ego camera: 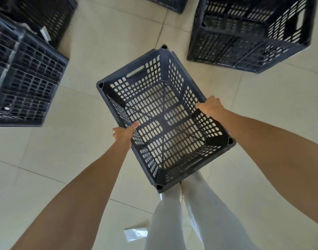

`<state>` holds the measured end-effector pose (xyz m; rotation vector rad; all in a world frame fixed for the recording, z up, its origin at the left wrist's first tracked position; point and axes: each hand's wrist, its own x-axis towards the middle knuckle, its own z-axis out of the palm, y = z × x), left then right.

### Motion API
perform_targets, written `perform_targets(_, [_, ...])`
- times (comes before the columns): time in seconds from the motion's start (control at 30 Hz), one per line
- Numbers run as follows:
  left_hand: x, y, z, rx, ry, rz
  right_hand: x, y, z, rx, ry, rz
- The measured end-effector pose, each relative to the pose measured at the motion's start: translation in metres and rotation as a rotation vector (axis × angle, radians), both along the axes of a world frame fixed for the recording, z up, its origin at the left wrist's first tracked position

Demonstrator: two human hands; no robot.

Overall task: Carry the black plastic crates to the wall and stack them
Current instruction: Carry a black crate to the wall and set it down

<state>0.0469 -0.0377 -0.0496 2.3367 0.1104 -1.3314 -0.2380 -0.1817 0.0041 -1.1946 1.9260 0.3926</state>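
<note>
An empty black plastic crate [178, 91] with slotted walls and floor hangs in front of me, above the tiled floor, its open top facing the camera. My left hand [123, 132] grips its left long rim, thumb over the edge. My right hand [211, 107] holds the opposite long rim. The crate sits at a slant, one short end near my legs.
A stack of black crates [28, 82] stands at the left. Another black crate stack [248, 33] stands at the upper right, and part of one more crate [170, 3] shows at the top edge. Beige floor tiles [109, 42] lie between them. A scrap of plastic [134, 233] lies by my feet.
</note>
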Motion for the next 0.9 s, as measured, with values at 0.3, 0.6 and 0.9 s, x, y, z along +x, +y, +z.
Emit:
perform_targets(0.3, [-0.032, -0.048, 0.184, -0.043, -0.144, -0.384, -0.053, 0.012, 0.161, 0.066, -0.010, -0.032])
perform_targets(0.6, [-0.102, -0.129, 0.308, -0.149, -0.258, -0.697, -0.132, 0.010, 0.274, -0.005, -0.042, -0.128])
perform_targets(0.9, [-0.266, -0.223, 0.362, -0.232, -0.309, -0.930, -0.292, 0.002, 0.323, -0.014, -0.119, -0.289])
